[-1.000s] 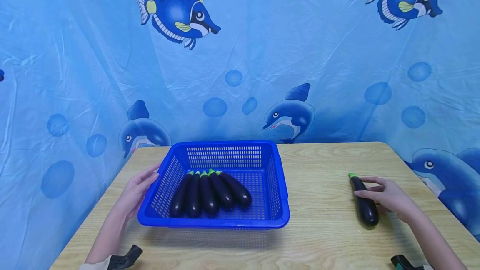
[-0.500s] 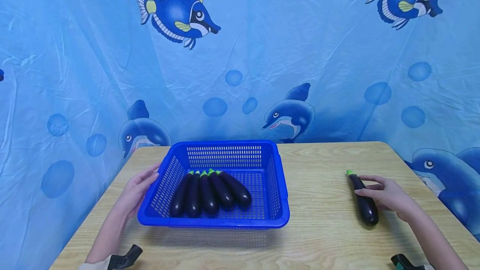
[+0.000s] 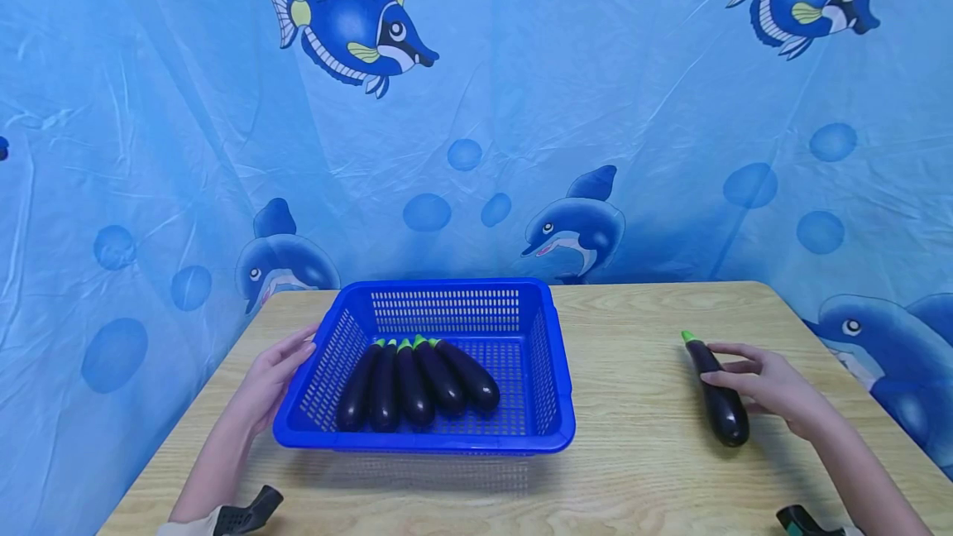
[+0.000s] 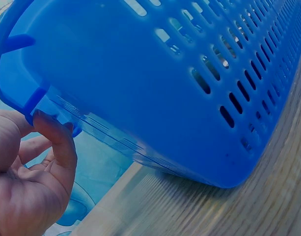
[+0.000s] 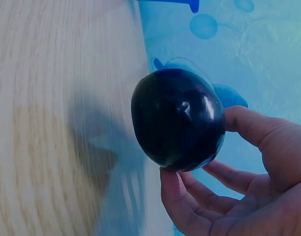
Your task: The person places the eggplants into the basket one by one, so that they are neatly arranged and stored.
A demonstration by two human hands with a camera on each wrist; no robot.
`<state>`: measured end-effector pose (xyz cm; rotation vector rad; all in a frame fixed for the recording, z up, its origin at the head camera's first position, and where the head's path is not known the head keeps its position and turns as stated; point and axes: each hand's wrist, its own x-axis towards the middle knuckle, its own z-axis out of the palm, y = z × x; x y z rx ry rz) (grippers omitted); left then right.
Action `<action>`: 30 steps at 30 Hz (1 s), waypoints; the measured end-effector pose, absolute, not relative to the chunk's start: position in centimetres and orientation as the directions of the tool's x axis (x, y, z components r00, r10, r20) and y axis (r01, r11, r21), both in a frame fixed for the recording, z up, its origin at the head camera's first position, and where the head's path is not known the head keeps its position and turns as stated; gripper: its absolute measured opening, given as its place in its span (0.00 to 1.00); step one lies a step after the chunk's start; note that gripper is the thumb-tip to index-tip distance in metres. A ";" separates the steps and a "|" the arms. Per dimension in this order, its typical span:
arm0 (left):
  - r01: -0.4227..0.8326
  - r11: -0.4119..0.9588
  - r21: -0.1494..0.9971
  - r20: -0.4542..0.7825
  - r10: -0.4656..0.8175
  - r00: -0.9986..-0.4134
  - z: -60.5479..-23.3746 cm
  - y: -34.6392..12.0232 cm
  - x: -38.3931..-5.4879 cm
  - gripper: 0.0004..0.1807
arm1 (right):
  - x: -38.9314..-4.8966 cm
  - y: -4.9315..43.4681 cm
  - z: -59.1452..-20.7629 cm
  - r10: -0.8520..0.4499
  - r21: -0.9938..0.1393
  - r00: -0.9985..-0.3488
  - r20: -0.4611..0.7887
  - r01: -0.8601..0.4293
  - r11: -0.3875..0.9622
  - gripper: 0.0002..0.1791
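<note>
My right hand [image 3: 774, 387] holds a dark purple eggplant [image 3: 724, 408] with a green stem end, thumb on one side and fingers on the other. In the right wrist view the rounded end of the eggplant [image 5: 177, 120] appears apart from the tabletop, with a shadow below. At the left, my left hand [image 3: 268, 379] grips the rim of a blue plastic basket [image 3: 424, 442]. The left wrist view shows curled fingers [image 4: 57, 142] at that rim. Several eggplants [image 3: 413, 387] lie side by side inside the basket, stems pointing away from me.
The basket stands on a light wooden table [image 3: 633, 354], left of centre. Behind the table hangs a blue curtain [image 3: 476, 106] printed with fish and dolphins.
My right hand has raised the eggplant slightly and shifted it a little left and away from me. The left hand and the basket have not moved.
</note>
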<state>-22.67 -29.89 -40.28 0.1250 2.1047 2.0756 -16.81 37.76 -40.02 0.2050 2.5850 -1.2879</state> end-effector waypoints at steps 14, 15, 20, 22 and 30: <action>-0.068 0.023 0.997 -0.071 0.213 -0.975 -40.1 -30.1 -22.8 0.32 | -16.5 36.5 -38.5 -0.030 -0.790 -0.970 -0.242 0.179 0.586 0.42; -0.067 0.026 0.997 -0.071 0.212 -0.975 -40.1 -30.1 -22.8 0.32 | -16.5 36.4 -38.4 -0.031 -0.790 -0.970 -0.239 0.176 0.587 0.42; -0.069 0.036 0.997 -0.075 0.202 -0.976 -40.2 -30.0 -22.7 0.33 | -16.5 36.1 -38.0 -0.042 -0.797 -0.972 -0.229 0.163 0.582 0.42; -0.072 0.039 0.997 -0.078 0.196 -0.977 -40.2 -29.9 -22.7 0.32 | -16.5 36.0 -37.9 -0.044 -0.800 -0.973 -0.228 0.161 0.577 0.42; -0.069 0.057 0.996 -0.079 0.193 -0.978 -40.1 -29.8 -22.6 0.35 | -16.9 35.3 -37.3 -0.055 -0.805 -0.975 -0.217 0.147 0.575 0.42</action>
